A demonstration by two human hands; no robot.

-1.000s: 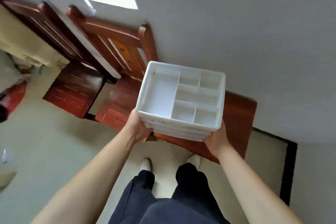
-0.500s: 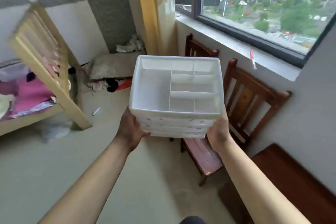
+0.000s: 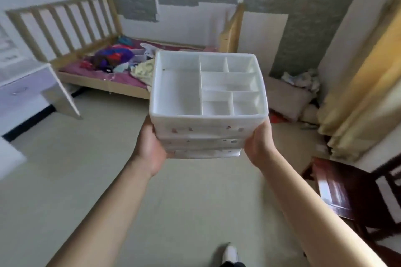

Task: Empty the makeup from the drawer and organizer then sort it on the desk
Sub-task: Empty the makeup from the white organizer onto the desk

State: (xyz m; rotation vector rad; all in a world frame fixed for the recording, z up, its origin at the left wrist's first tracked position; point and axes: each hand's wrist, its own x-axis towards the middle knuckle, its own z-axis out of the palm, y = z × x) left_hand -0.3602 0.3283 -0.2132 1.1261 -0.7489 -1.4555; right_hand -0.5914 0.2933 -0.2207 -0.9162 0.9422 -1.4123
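I carry a white plastic organizer (image 3: 201,129) in front of me at chest height, level and upright. Its top tray is split into several open compartments, and all that I see of them is bare white plastic. Shallow drawers with small coloured stickers make up its front. My left hand (image 3: 149,147) grips its left side and my right hand (image 3: 259,146) grips its right side, fingers hidden behind the box. No makeup shows anywhere in view.
A white desk with a lilac drawer front (image 3: 26,86) stands at the left. A wooden bed (image 3: 104,80) strewn with clothes lies ahead. A dark wooden chair (image 3: 345,188) is at the right beside yellow curtains (image 3: 366,93). Cushions and clutter (image 3: 290,95) lie on the floor.
My view has swung left, from the chairs and window round to the bed and desk. The organizer stays held between both hands the whole time.
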